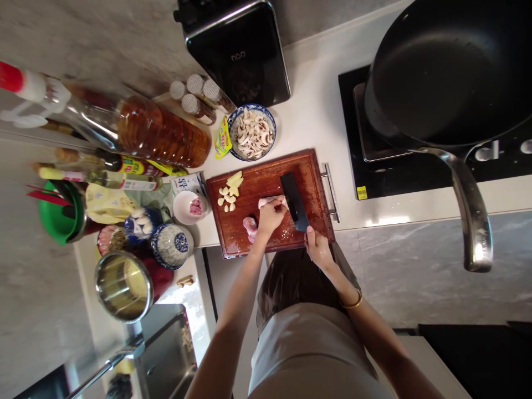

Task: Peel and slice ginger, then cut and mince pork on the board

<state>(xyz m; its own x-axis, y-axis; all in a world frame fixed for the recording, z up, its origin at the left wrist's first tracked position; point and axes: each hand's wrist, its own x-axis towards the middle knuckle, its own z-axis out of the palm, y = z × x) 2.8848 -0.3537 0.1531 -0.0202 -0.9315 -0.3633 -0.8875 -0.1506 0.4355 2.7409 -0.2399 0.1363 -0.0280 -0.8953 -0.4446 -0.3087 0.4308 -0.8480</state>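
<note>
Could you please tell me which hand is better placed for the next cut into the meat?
Probably the right hand: it grips the cleaver, whose blade is beside the upper piece of meat, while the left hand is at that piece without a knife.

**A kitchen, by its fittings**

A hob (407, 182) with a large pan (449, 72) over it is set into the pale tabletop (311, 88); a metal sink (166, 352) and a tap (133, 349) are at the lower left. Between them are spice jars (193, 104), a big bottle (162, 130), a bowl (272, 128) of sliced mushrooms (251, 134) and a cutting board (261, 177).
</note>
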